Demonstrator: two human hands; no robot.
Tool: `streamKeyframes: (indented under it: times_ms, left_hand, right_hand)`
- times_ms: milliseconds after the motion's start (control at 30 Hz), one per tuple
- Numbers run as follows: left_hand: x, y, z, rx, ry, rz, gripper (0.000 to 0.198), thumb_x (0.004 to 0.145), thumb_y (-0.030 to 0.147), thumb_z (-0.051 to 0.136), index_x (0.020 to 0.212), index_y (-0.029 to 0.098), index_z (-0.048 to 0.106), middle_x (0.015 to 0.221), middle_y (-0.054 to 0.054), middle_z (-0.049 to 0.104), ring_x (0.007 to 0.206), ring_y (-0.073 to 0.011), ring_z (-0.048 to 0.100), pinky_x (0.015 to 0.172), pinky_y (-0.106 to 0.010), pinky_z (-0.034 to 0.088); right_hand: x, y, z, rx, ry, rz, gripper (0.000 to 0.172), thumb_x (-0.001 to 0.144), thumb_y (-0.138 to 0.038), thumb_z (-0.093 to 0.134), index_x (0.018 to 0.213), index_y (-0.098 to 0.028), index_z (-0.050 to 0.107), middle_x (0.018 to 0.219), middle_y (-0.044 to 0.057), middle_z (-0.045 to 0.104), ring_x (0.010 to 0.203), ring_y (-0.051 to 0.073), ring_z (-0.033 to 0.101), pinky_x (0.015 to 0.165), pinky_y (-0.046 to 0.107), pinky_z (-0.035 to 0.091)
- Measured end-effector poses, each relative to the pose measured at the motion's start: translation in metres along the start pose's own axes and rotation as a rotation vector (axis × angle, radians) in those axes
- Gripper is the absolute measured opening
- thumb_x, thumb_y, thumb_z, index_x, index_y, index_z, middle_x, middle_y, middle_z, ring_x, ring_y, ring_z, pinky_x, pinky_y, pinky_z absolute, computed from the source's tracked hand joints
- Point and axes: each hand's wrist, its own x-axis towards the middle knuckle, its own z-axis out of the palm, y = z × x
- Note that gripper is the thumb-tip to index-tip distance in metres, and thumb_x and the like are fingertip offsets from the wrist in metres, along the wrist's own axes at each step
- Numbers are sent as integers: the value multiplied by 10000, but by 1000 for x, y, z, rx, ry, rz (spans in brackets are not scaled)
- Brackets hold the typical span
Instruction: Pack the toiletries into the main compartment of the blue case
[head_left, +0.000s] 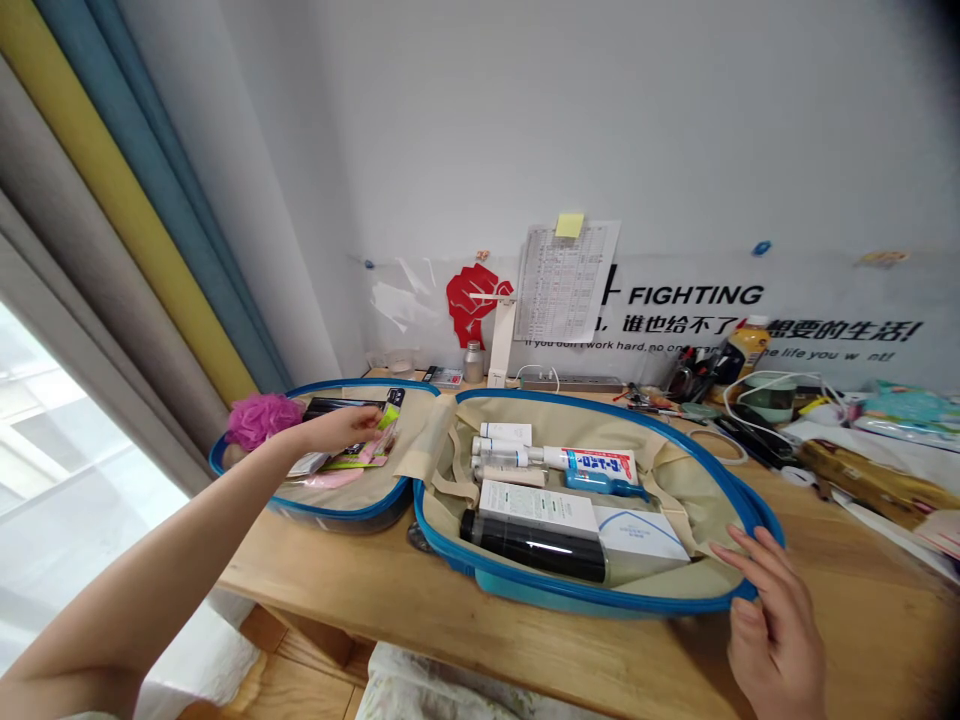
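Observation:
An open suitcase (637, 600) with a blue rim lies on the wooden desk, its two halves spread apart. Over the left half, my left hand (346, 430) is closed on a small green-and-pink package (388, 418); its exact kind is unclear. A pink bath puff (264, 420) rests beside my left forearm. At the right end of the case, my right hand (776, 610) has its fingers apart and touches the rim. Inside the right half lie a toothpaste tube (616, 465), a blue tube (600, 484), a black bottle (532, 548) and white boxes (536, 505).
Behind the case stand a white lamp (501, 345), a small jar (473, 362) and a power strip (574, 383). To the right are a drink bottle (746, 350), cables, a gold packet (874, 480) and a wipes pack (911, 412). A curtain (135, 190) hangs at left.

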Motion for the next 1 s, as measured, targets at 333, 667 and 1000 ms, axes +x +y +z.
streamKeyframes:
  times_ms: [333, 667, 1000]
  left_hand:
    - [68, 154, 34, -11, -244, 402, 247, 874, 352, 574, 1070, 228, 660, 996, 2, 686, 879, -148, 602, 754, -217, 421]
    - [103, 162, 82, 111, -325, 386, 273, 807, 360, 649, 1044, 225, 649, 933, -1, 705, 800, -152, 630, 655, -222, 425]
    - [98, 163, 75, 127, -176, 385, 291, 782, 378, 674, 1028, 223, 653, 1016, -30, 679, 885, -184, 620, 713, -248, 440]
  right_hand:
    - [0, -1, 0, 23, 6, 8, 361, 961, -423, 394, 1103, -185, 627, 1230, 160, 626, 1322, 348, 477, 1062, 591, 380]
    - [-2, -1, -1, 43, -1, 21, 375, 960, -431, 400, 1100, -175, 636, 1235, 156, 626, 1325, 338, 474, 1064, 580, 379]
    - [0, -3, -1, 30, -5, 27, 385, 963, -445, 392, 1091, -173, 633, 1239, 162, 623, 1342, 346, 453, 1062, 582, 380]
